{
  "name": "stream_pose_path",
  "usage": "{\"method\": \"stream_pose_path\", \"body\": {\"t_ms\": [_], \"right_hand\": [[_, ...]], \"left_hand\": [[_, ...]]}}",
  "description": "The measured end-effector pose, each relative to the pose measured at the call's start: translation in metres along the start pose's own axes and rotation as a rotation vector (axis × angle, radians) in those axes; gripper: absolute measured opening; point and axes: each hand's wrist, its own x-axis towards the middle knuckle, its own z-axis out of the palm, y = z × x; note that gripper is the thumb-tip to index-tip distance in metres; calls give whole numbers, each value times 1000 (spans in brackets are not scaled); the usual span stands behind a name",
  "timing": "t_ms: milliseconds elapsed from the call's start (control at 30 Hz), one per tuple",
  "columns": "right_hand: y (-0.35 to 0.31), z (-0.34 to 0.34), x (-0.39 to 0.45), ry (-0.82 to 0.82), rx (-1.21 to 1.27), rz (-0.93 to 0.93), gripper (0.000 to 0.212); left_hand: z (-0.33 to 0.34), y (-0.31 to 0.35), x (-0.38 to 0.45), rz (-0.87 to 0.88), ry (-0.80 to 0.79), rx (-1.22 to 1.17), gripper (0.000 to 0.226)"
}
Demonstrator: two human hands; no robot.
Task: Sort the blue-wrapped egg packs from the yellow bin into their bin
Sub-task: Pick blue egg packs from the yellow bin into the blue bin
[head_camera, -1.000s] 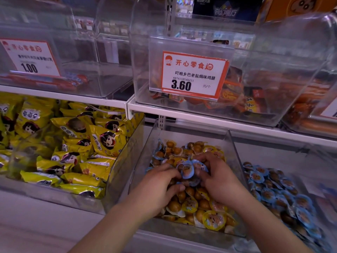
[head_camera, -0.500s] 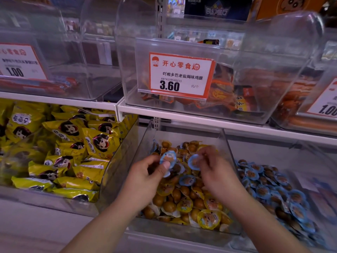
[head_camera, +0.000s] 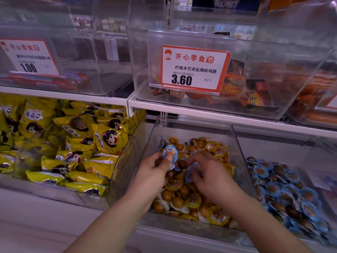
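Observation:
A clear bin [head_camera: 238, 154] in the middle of the lower shelf holds yellow-wrapped egg packs [head_camera: 217, 215] with a few blue-wrapped ones mixed in. My left hand [head_camera: 155, 172] pinches a blue-wrapped egg pack [head_camera: 170, 151] between thumb and fingers, lifted above the pile. My right hand [head_camera: 209, 176] reaches down into the pile, fingers curled among blue-wrapped packs [head_camera: 190, 175]; its grip is partly hidden. To the right lies the bin of blue-wrapped egg packs [head_camera: 284, 190].
A bin of yellow snack bags [head_camera: 76, 143] stands to the left. Above the white shelf edge [head_camera: 200, 112] sit clear bins with price tags [head_camera: 193, 68], overhanging the egg bins.
My right hand has dropped from above the pile down into it. My left hand still holds a blue pack, now turned face up. The view has moved closer.

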Motion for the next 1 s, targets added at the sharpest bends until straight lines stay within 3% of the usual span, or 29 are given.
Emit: {"method": "stream_pose_path", "body": {"t_ms": [100,233,333,467,533,600,667,767,833,900,1000], "right_hand": [[2,-6,1,73,89,122,28],[3,0,-2,110,151,108,28],[-5,-6,-2,232,416,159,31],[-15,-17,-4,382,730,162,36],[-22,-12,-9,357,690,122,35],[-25,-2,-10,297,615,137,34],[-28,3,-9,232,770,287,31],[-38,0,-11,26,1553,548,33],[-44,-6,-14,-64,1845,568,46],[-48,-10,-16,-17,1934,574,55],[-43,-20,-16,79,1881,582,42]], "left_hand": [[-1,2,-1,46,33,47,20],[-2,1,0,112,37,227,23],[-2,0,-1,120,48,258,22],[12,5,-7,6,13,-78,18],[25,10,-12,-120,-44,-370,19],[33,9,-13,-142,-4,-443,20],[34,2,-10,-7,97,-175,15],[30,-3,-13,372,161,314,9],[33,-5,-17,551,100,517,20],[36,-5,-19,691,31,663,29],[42,-1,-19,844,-59,834,47]]}}
